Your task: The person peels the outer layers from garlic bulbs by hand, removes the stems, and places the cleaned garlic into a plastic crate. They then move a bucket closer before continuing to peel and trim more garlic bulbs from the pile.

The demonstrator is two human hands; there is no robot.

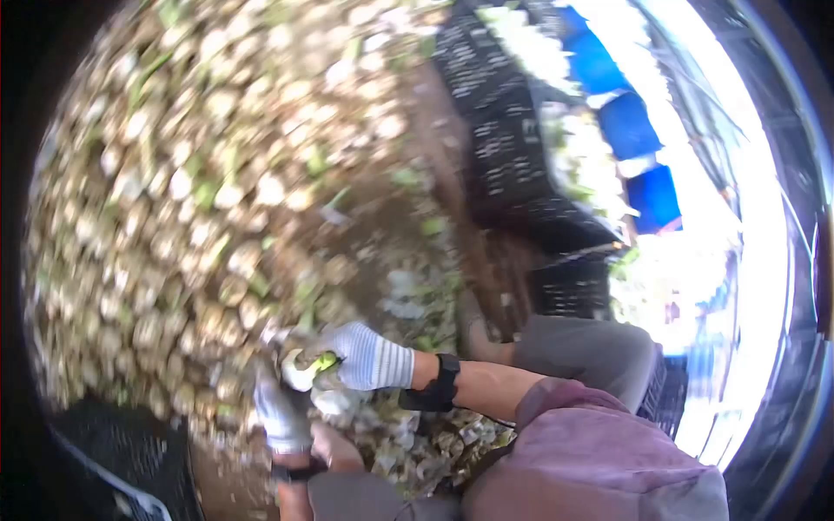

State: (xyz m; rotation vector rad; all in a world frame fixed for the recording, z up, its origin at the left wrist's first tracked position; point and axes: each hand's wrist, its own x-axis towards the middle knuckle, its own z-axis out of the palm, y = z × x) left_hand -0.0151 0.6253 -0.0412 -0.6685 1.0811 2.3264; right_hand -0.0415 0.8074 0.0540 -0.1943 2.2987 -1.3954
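My right hand [369,356], in a white and blue-grey glove, comes in from the right with a black watch [441,384] on its wrist. Its fingers are closed at a pale bulb [301,373] with a bright green part [325,361]. From below reaches my left hand [280,415], also gloved and with a dark band on the wrist. It is close beside the bulb, but motion smears its fingers. Another whitish bulb [336,401] lies under my right hand. A large heap of bulbs [208,217], onion- or garlic-like, spreads in front of both hands.
Black plastic crates [508,165] holding white bulbs stand at the upper right, with blue containers [630,126] behind them. Another dark crate [130,451] is at the lower left. Pale peelings [404,447] lie by my legs. Bare brown ground [365,226] shows beside the heap.
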